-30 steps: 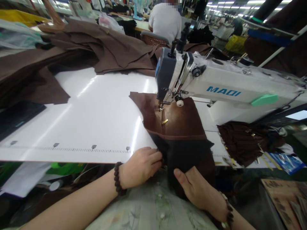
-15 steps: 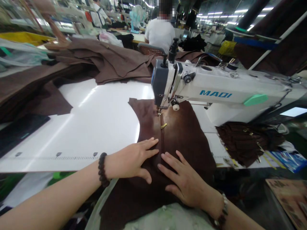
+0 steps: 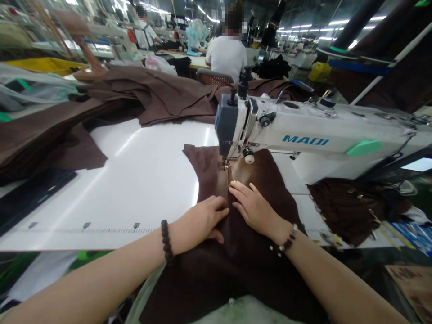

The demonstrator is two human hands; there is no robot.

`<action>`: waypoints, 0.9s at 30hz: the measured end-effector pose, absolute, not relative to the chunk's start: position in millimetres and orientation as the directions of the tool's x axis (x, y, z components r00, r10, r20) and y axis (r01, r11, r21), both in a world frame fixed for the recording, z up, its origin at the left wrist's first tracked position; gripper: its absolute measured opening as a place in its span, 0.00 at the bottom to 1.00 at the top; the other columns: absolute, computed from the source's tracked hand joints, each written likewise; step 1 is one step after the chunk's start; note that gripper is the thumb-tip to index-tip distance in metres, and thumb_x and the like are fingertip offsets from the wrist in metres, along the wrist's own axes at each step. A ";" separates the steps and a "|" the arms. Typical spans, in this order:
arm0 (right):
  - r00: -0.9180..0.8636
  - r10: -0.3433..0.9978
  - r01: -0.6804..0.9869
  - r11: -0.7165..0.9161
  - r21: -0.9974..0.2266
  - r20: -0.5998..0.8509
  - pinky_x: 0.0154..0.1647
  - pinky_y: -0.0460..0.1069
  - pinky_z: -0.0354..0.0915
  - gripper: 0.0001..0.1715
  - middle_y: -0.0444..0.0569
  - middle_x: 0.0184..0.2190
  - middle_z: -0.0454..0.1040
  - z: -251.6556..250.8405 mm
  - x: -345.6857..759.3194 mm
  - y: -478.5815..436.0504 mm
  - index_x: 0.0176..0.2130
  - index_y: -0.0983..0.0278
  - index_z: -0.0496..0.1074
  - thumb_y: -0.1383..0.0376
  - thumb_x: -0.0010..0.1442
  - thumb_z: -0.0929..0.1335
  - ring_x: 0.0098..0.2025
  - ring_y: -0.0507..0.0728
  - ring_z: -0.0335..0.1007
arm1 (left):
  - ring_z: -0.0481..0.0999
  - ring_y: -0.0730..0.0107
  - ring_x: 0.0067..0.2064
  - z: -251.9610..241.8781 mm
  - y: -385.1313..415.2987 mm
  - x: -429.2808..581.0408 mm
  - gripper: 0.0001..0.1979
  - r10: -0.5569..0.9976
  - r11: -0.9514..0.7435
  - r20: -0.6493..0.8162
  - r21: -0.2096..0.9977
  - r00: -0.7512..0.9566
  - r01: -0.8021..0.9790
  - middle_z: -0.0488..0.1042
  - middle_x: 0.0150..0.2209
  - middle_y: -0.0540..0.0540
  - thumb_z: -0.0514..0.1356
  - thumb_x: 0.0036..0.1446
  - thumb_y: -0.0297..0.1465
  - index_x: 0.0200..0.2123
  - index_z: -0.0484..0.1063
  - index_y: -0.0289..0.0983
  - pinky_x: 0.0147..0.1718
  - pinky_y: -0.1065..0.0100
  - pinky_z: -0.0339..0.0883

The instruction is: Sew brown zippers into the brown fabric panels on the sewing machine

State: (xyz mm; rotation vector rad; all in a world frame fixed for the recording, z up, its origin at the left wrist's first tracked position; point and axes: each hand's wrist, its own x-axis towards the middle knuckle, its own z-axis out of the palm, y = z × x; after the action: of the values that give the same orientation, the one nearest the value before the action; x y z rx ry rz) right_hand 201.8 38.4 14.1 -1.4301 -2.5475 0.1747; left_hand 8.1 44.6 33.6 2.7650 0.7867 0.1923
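Observation:
A dark brown leather-like panel (image 3: 216,279) lies under the presser foot (image 3: 227,166) of a white sewing machine (image 3: 324,130). A zipper (image 3: 231,220) runs down the panel in line with the foot. My left hand (image 3: 200,220) rests on the panel just left of the zipper, fingers slightly bent, thumb apart. To the right, my right hand (image 3: 256,207) reaches forward with fingers stretched out and thumb apart. Its fingertips touch the gold zipper pull (image 3: 230,185) and mostly cover it. The panel's near part hangs over the table edge onto my lap.
Brown cut pieces (image 3: 168,96) are heaped behind and left on the white table (image 3: 155,180). A black flat object (image 3: 37,198) lies at the left. Right of the machine sits a stack of brown zippered pieces (image 3: 340,207). A person in a white shirt (image 3: 227,56) sits ahead.
My right hand has moved forward along the zipper onto the pull, which was uncovered before. My left hand has shifted slightly right, its fingers more bent. The view has tilted a little upward.

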 end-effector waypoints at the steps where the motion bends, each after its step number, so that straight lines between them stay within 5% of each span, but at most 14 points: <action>1: -0.508 0.853 0.828 0.521 -0.204 0.120 0.60 0.61 0.52 0.22 0.53 0.58 0.59 11.3 201.6 40.9 0.55 0.67 0.61 0.67 0.62 0.58 0.60 0.58 0.52 | 0.71 0.55 0.45 32.1 43.7 8.1 0.30 0.530 -0.824 0.072 0.277 0.845 0.494 0.69 0.45 0.36 0.68 0.42 0.41 0.45 0.70 0.29 0.43 0.59 0.69; 9: -0.485 0.861 0.841 0.507 -0.189 0.152 0.60 0.60 0.53 0.25 0.55 0.60 0.55 7.5 205.3 39.4 0.57 0.70 0.59 0.66 0.61 0.58 0.62 0.59 0.47 | 0.68 0.49 0.53 13.3 24.7 18.4 0.34 0.577 -0.814 0.162 0.196 0.800 0.547 0.68 0.50 0.28 0.67 0.41 0.44 0.45 0.70 0.24 0.49 0.57 0.66; 15: -0.513 0.849 0.833 0.528 -0.168 0.126 0.59 0.61 0.55 0.25 0.56 0.57 0.60 8.3 208.5 42.4 0.57 0.71 0.60 0.67 0.61 0.58 0.59 0.60 0.53 | 0.66 0.49 0.54 6.3 23.3 18.5 0.35 0.526 -0.850 0.177 0.113 0.832 0.514 0.67 0.51 0.27 0.64 0.44 0.47 0.46 0.69 0.23 0.52 0.58 0.64; 27: -0.429 0.884 0.877 0.456 -0.148 0.185 0.59 0.60 0.54 0.25 0.59 0.55 0.60 -0.8 194.6 53.1 0.57 0.74 0.59 0.66 0.62 0.56 0.59 0.61 0.52 | 0.65 0.49 0.55 6.5 44.2 14.4 0.34 0.510 -0.860 0.134 0.099 0.850 0.500 0.66 0.52 0.29 0.62 0.46 0.48 0.47 0.69 0.25 0.54 0.56 0.62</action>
State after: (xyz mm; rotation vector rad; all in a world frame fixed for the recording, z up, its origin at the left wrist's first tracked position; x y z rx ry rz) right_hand 194.6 53.1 -0.8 -1.5241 -2.4717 0.0417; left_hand 14.4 44.2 6.5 2.9633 0.8098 0.2396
